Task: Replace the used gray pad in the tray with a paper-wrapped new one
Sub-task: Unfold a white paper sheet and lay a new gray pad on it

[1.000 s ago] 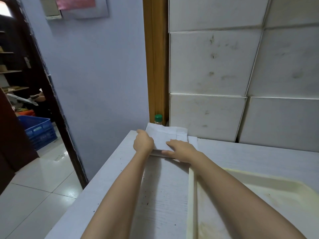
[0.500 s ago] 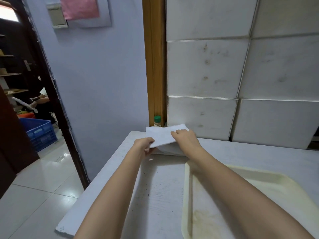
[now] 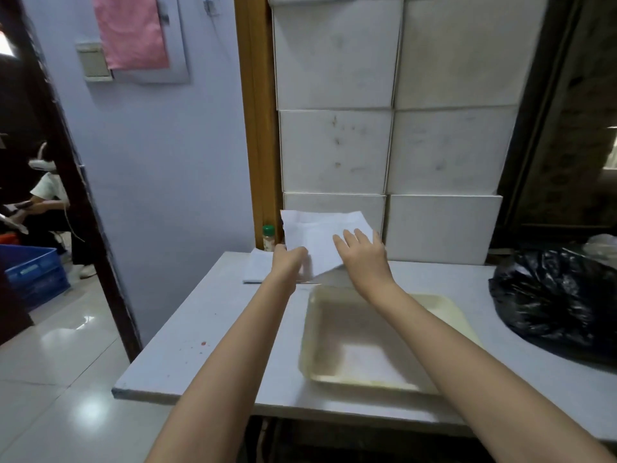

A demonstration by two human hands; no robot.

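A white paper-wrapped pad (image 3: 317, 235) is lifted and tilted above the table's far edge, just beyond the cream tray (image 3: 444, 315). My left hand (image 3: 288, 260) pinches its lower left corner. My right hand (image 3: 362, 253) lies against its right side with fingers spread over the paper. The tray sits in front of my hands with only stains showing inside; no gray pad is visible in it. A stack of white sheets or pads (image 3: 258, 270) remains flat on the table to the left of my left hand.
A black plastic bag (image 3: 554, 295) bulges on the table's right side. Stacked white boxes (image 3: 387, 145) stand behind the table. A small green-capped bottle (image 3: 268, 237) stands in the corner. A doorway opens on the left, with a seated person (image 3: 43, 202) and a blue crate (image 3: 31, 275).
The paper-wrapped pad has come up off the stack and risen, tilted toward me. The view has pulled back, showing the whole tray and the black bag.
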